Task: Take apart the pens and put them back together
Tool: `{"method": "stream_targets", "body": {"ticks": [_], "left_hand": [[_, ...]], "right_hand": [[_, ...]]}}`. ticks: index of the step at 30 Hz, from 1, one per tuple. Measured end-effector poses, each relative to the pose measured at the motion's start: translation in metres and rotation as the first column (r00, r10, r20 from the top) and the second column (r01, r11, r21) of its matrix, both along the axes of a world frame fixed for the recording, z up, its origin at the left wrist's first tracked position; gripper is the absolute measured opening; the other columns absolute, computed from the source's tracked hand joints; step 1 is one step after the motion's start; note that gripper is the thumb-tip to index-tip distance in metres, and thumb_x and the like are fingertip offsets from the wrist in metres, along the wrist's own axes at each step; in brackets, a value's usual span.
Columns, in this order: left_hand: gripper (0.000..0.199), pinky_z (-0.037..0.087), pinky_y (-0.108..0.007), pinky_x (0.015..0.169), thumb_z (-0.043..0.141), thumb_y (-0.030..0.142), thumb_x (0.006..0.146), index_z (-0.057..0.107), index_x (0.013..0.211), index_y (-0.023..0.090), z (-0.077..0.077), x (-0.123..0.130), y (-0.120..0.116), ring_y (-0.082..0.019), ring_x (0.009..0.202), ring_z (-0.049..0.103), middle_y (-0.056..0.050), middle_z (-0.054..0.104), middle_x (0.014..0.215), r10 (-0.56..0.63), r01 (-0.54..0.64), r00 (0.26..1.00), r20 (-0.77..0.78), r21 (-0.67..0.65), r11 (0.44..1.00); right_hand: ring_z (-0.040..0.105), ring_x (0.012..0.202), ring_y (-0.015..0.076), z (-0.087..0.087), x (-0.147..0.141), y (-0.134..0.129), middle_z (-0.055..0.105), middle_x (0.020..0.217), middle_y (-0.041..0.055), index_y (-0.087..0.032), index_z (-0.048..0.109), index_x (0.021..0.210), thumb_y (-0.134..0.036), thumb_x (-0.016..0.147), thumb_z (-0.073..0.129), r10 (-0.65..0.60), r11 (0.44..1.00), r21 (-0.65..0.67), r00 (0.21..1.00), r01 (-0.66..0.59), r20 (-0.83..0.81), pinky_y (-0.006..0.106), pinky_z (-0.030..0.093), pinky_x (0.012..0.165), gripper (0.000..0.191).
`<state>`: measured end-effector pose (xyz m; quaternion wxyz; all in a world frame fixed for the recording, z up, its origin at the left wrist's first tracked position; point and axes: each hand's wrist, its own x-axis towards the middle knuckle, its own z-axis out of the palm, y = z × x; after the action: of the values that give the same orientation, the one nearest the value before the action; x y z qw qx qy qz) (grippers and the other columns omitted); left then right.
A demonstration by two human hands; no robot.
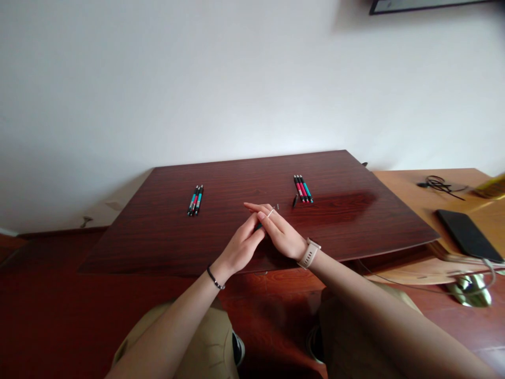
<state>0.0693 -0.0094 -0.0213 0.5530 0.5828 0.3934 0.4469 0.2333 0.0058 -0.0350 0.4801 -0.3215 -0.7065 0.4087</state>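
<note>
My left hand (242,246) and my right hand (284,235) meet above the near part of the dark wooden table (236,181). Between them shows a small teal piece, apparently a pen barrel (259,226), with the left fingers closed round it. The right hand lies over the left fingertips, its fingers pressed together and hiding most of what is there. A thin white line (271,211) crosses the right fingers; I cannot tell whether it is a ring or a pen part. Just beyond lie a tiny metallic piece (278,206) and a short black pen part (294,200).
Several pens lie side by side in a left group (195,200) and a right group (303,188). A lighter wooden desk (398,197) adjoins on the right, bearing a black phone-like slab (467,234) and a coiled black cable (437,183). The wall (236,79) stands behind.
</note>
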Motion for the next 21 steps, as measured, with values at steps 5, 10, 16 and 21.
{"method": "stream_targets", "body": {"ticks": [5, 10, 16, 21], "left_hand": [[0.032, 0.038, -0.025, 0.058, 0.061, 0.05, 0.105, 0.063, 0.093, 0.02, -0.004, -0.002, 0.005, -0.013, 0.064, 0.044, 0.001, 0.051, 0.074, -0.059, 0.058, 0.998, 0.026, 0.018, 0.998], [0.029, 0.025, -0.024, 0.054, 0.055, 0.045, 0.107, 0.061, 0.096, 0.019, 0.001, -0.011, 0.009, -0.01, 0.058, 0.034, 0.004, 0.043, 0.07, -0.084, 0.088, 0.987, 0.137, -0.03, 0.996], [0.028, 0.025, -0.024, 0.054, 0.055, 0.042, 0.106, 0.06, 0.093, 0.018, 0.001, -0.012, 0.008, -0.009, 0.058, 0.034, 0.004, 0.042, 0.07, -0.082, 0.088, 0.984, 0.16, -0.03, 0.996], [0.031, 0.024, -0.025, 0.053, 0.054, 0.045, 0.107, 0.06, 0.092, 0.018, -0.001, -0.009, 0.008, -0.01, 0.058, 0.034, 0.003, 0.044, 0.071, -0.093, 0.098, 0.99, 0.106, -0.045, 0.994]], "right_hand": [[0.059, 0.139, 0.0253, 0.002, 0.003, 0.003, 0.063, 0.149, 0.0109, -0.027, 0.047, 0.163, -0.05, 0.114, 0.044, 0.017, 0.999, 0.028, 0.998, -0.019, 0.067, 0.046, 0.043, 0.123, 0.055], [0.07, 0.117, 0.0262, 0.015, 0.023, 0.011, 0.073, 0.128, 0.0125, -0.021, 0.066, 0.142, -0.041, 0.114, 0.043, -0.396, 0.913, 0.195, 0.892, 0.358, 0.218, 0.041, 0.054, 0.106, 0.041], [0.075, 0.107, 0.0262, 0.014, 0.036, 0.017, 0.076, 0.125, 0.0096, -0.023, 0.076, 0.128, -0.022, 0.109, 0.049, -0.506, 0.86, 0.313, 0.591, 0.403, 0.629, 0.035, 0.056, 0.092, 0.033], [0.077, 0.098, 0.0271, 0.012, 0.024, 0.012, 0.073, 0.132, 0.0112, -0.025, 0.074, 0.133, -0.031, 0.112, 0.046, -0.433, 0.874, 0.271, 0.393, 0.404, 0.811, 0.036, 0.056, 0.08, 0.035]]}}
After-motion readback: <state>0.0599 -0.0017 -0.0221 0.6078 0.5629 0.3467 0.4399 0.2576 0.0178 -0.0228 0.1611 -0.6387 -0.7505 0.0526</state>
